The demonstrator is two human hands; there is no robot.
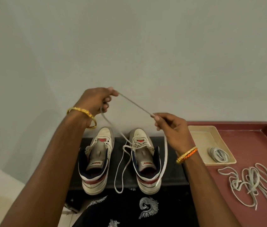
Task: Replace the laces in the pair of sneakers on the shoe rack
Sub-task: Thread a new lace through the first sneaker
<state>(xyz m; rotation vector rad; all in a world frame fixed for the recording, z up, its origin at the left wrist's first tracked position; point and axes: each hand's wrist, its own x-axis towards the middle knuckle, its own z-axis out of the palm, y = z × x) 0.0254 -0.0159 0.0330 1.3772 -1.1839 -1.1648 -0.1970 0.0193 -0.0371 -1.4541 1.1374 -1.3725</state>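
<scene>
White, worn high-top sneakers sit side by side on a black shoe rack: the left sneaker unlaced, the right sneaker partly threaded. Both hands pinch one off-white flat lace taut above them, the left hand higher than the right hand. Loose grey laces lie on a maroon tray.

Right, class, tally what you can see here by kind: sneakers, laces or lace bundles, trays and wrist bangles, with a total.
Sneakers: 2, left sneaker and right sneaker
Laces: 3, held lace, coiled lace, loose lace pile, strands uncountable
Trays: 2, beige tray on red tray
Bangles: 2, left bangle, right bangle
Total: 9
</scene>
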